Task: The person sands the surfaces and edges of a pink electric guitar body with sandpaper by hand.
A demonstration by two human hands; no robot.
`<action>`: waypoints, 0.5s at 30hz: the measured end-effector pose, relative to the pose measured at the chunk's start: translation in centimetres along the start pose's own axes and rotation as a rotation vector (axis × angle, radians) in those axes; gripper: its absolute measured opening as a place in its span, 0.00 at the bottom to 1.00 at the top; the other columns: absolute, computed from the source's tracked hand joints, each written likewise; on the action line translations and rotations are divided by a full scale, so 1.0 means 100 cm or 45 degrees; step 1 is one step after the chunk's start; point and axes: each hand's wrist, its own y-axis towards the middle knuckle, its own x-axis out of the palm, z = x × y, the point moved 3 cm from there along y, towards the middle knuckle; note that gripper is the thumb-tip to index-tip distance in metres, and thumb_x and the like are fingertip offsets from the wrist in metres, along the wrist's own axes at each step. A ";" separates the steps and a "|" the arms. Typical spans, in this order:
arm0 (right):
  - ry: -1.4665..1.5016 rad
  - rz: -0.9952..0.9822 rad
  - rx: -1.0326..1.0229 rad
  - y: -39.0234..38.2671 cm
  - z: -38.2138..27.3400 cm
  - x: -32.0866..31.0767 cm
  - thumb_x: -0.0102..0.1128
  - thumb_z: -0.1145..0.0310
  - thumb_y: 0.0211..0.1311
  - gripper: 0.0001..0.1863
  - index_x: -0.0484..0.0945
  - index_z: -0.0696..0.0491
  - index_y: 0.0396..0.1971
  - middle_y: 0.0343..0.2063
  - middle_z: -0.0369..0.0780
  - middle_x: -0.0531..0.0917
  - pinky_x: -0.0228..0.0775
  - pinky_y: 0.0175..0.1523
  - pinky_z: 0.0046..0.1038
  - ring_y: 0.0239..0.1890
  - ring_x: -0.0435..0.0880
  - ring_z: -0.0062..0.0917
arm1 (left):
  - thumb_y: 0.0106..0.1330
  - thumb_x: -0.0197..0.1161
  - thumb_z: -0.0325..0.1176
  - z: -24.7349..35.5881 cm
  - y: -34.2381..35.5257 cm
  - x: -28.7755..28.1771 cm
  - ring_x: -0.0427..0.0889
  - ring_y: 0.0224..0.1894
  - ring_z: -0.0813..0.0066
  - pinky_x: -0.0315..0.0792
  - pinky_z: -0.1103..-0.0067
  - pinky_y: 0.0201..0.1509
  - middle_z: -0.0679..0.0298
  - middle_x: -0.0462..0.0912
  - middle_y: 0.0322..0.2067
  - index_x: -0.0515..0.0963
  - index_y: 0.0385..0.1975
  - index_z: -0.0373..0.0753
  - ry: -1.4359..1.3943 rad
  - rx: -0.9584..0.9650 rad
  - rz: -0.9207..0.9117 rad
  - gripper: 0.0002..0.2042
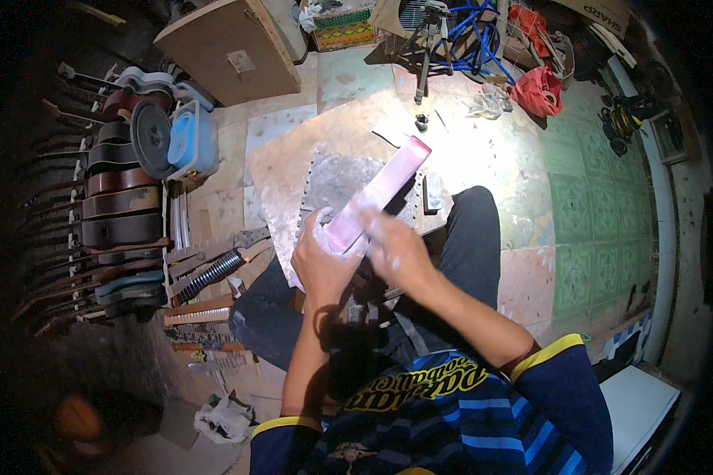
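Observation:
A long, flat bar (388,182), pink and dusted with white powder, slants up to the right in front of me. My left hand (325,257) is closed around its lower end, with pale dust on the fingers. Against the bar's lower right side is my right hand (402,252), dusty too. Motion smears its fingers, so whether they hold anything is unclear. Under the bar lies a grey sheet (337,176) with a toothed edge, on a worn, dusty board (276,154). A small dark block (432,194) rests right of the bar, near my knee.
Guitar-shaped things (123,202) stand in a rack at left, beside a blue-and-white container (194,138). A saw-like blade (194,261) and a coiled hose (206,279) lie by my left leg. At the back are a wooden panel (230,55), blue tubing (479,39) and a red bag (537,91).

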 end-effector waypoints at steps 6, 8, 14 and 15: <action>-0.084 -0.188 0.006 0.021 -0.006 -0.017 0.59 0.80 0.53 0.41 0.70 0.48 0.72 0.71 0.43 0.73 0.82 0.52 0.40 0.43 0.86 0.42 | 0.54 0.80 0.41 0.004 -0.010 0.000 0.88 0.46 0.45 0.80 0.60 0.50 0.47 0.88 0.42 0.69 0.64 0.40 -0.037 0.084 0.005 0.38; -0.054 -0.286 0.050 0.016 -0.026 -0.016 0.59 0.79 0.54 0.39 0.71 0.47 0.71 0.71 0.43 0.74 0.83 0.51 0.39 0.41 0.86 0.39 | 0.57 0.76 0.39 0.001 -0.008 -0.002 0.85 0.47 0.37 0.78 0.55 0.52 0.39 0.85 0.45 0.58 0.73 0.39 -0.061 0.042 -0.020 0.44; -0.080 -0.266 0.028 0.030 -0.011 -0.025 0.57 0.78 0.58 0.39 0.69 0.44 0.73 0.69 0.41 0.75 0.82 0.51 0.40 0.44 0.87 0.43 | 0.60 0.74 0.40 0.005 -0.011 -0.003 0.87 0.41 0.34 0.79 0.52 0.46 0.37 0.87 0.40 0.46 0.78 0.36 -0.011 -0.016 -0.083 0.51; -0.103 -0.326 0.109 0.025 -0.015 -0.022 0.56 0.79 0.58 0.38 0.70 0.45 0.72 0.69 0.43 0.75 0.82 0.53 0.41 0.48 0.86 0.45 | 0.59 0.75 0.40 0.003 -0.008 -0.001 0.86 0.42 0.34 0.78 0.52 0.47 0.37 0.86 0.40 0.44 0.79 0.35 -0.048 0.039 -0.052 0.53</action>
